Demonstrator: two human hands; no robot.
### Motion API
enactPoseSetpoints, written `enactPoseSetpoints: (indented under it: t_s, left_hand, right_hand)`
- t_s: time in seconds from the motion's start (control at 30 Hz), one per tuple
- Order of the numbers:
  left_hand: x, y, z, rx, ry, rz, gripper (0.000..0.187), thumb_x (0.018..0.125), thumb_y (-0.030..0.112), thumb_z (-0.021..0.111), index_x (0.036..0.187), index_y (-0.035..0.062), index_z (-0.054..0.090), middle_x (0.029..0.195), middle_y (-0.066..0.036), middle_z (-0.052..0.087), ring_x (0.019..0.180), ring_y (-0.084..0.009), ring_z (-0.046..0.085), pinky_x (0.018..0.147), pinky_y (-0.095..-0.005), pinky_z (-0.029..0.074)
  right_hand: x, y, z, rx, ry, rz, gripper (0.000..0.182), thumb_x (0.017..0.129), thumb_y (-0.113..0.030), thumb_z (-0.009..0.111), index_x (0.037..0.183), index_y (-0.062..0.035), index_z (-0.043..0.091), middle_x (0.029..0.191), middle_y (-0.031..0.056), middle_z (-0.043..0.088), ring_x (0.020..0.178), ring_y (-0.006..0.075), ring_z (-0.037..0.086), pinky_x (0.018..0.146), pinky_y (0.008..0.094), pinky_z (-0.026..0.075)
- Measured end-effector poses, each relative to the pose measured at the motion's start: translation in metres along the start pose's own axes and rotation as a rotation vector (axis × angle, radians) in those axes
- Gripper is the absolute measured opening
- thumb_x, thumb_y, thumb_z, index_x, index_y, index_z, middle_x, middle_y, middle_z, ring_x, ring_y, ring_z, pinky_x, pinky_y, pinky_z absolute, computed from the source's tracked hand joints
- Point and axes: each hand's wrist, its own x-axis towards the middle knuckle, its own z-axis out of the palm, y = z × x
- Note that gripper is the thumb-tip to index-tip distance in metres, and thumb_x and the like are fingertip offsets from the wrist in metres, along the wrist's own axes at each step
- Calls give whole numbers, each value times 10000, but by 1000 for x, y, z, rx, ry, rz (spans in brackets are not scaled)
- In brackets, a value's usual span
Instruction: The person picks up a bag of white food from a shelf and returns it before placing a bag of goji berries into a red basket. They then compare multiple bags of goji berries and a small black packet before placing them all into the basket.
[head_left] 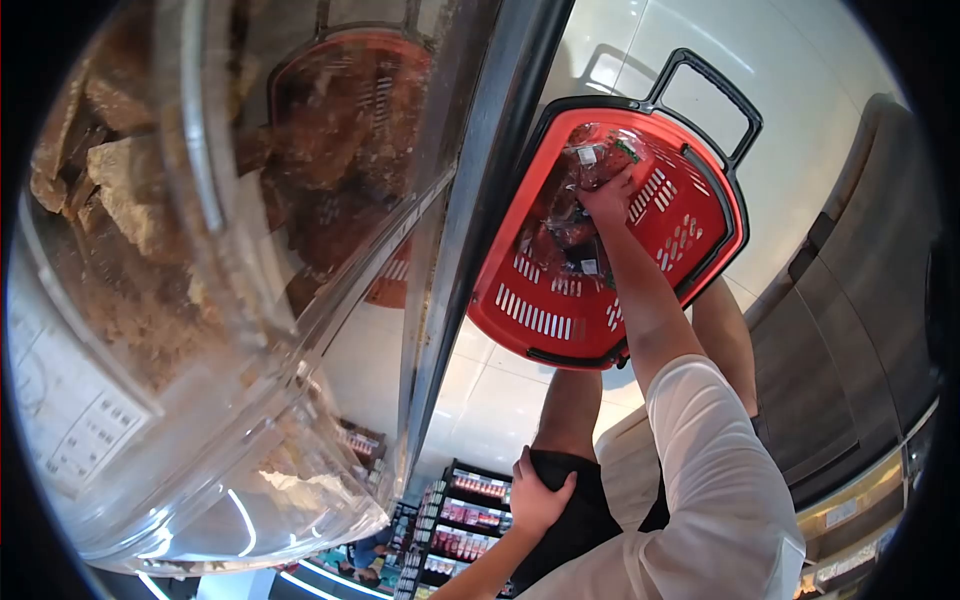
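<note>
A red shopping basket [490,290] with black trim stands on the floor in front of my legs. My right hand [606,198] reaches down inside it, its fingers bent over a clear plastic package [588,155] with a white label and a green mark. What is inside that package is hard to make out. Lower in the basket lies another wrapped item with a dark part and a white label [590,266]. My left hand [540,495] rests on my thigh over black shorts [575,495], thumb apart from the fingers, holding nothing.
On the left, close by, is a clear display bin [330,400] with brown, chunky pieces [140,190] behind its panel. A metal-edged post [465,170] runs beside the basket. Shelves of packaged goods [470,515] stand behind; a dark cabinet [830,370] is at right. The basket's black handle [745,110] sticks out.
</note>
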Motion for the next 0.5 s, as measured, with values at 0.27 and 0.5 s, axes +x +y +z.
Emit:
enactPoseSetpoints:
  t_s: [0.27,0.5]
  left_hand:
    - [-5,0,3,-6,1,-9,1009,758,461,812,1464,-68,323,1297,-320,525,1180,-482,562,985,-492,497]
    - [-14,-7,25,-23,40,17,995,748,529,783,1452,-31,358,1271,-296,549,1124,-475,597,945,-509,516]
  right_hand:
    - [-11,6,-38,278,-23,-28,1217,616,-294,919,1545,-24,181,1318,267,555,1246,431,559,1046,498,469]
    - [3,54,-61,426,-209,-52,917,672,-187,913,1415,2,410,1315,200,608,1156,303,639,953,440,539]
